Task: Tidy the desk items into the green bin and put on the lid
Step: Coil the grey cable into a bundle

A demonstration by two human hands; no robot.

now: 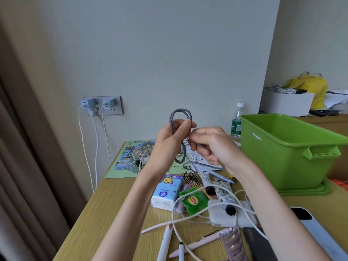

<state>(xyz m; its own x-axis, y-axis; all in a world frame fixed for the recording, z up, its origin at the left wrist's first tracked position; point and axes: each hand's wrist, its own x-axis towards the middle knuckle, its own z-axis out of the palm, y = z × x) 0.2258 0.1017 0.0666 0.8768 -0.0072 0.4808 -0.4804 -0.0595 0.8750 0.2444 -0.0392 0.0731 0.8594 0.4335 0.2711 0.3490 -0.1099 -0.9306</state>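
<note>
Cable (180, 117), grey braided, looped.

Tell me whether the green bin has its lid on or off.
Off: the green bin stands open-topped, and the lid lies flat under it.

Bin (286, 155) on lid (308, 192), right of cable (180, 117).
</note>
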